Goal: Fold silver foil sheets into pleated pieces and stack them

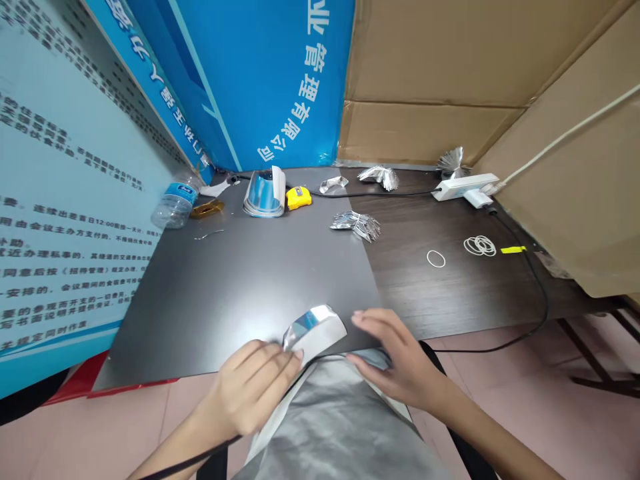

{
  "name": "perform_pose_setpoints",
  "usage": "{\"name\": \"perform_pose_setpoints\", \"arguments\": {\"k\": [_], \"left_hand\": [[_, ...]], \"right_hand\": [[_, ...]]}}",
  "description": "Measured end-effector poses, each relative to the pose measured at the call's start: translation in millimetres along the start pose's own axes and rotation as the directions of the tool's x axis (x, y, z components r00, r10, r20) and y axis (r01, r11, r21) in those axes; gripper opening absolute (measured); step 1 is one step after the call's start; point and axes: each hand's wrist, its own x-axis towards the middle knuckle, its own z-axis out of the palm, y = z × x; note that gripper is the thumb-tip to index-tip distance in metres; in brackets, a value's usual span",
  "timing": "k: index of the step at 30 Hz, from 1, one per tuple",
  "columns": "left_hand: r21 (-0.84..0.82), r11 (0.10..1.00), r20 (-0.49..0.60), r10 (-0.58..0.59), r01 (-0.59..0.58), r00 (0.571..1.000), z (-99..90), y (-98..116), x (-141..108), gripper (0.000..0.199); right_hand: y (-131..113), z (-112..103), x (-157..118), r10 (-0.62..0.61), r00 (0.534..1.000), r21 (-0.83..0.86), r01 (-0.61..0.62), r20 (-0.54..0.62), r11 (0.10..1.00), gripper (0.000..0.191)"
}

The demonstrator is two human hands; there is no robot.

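My left hand (260,383) is closed on one end of a curved strip (320,330), silvery on one face and white on the other, at the table's front edge. To the right of the strip's free end is my right hand (393,357), thumb and fingers apart with nothing between them. Farther back lies a bundle of silvery strips (356,225), tied at its middle. A rolled stack of blue and white strips (265,193) stands beside a yellow tape measure (299,198).
Toward the back are a plastic bottle (176,201), a roll of brown tape (207,209), more silvery bundles (379,177) and a white power strip (467,186). Rubber bands (480,246) and a yellow strip (513,250) lie right. A black cable (543,287) hangs over the front edge.
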Motion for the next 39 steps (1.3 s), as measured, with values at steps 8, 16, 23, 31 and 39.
{"name": "perform_pose_setpoints", "arguments": {"k": [8, 16, 23, 31, 39], "left_hand": [[0.200, 0.942, -0.306, -0.202, 0.270, 0.930, 11.6, -61, 83, 0.014], [0.272, 0.934, -0.283, -0.152, 0.231, 0.947, 39.8, -85, 133, 0.019], [0.026, 0.957, -0.280, -0.271, 0.290, 0.921, 57.2, -80, 138, 0.018], [-0.190, 0.965, -0.287, -0.232, 0.182, 0.929, 41.7, -85, 136, 0.024], [-0.872, 0.154, 0.207, -0.743, 0.464, 0.636, 47.3, -125, 122, 0.044]], "right_hand": [[-9, 4, 91, 0.394, 0.777, 0.806, -0.576, 0.491, 0.133, 0.047], [8, 11, 185, 0.438, 0.853, 0.945, -0.327, 0.284, 0.026, 0.043], [13, 20, 190, 0.400, 0.852, 0.935, -0.353, 0.336, -0.035, 0.072], [31, 18, 185, 0.322, 0.857, 0.911, -0.408, 0.402, -0.053, 0.048], [33, 2, 181, 0.128, 0.860, 0.870, -0.488, 0.493, -0.075, 0.045]]}}
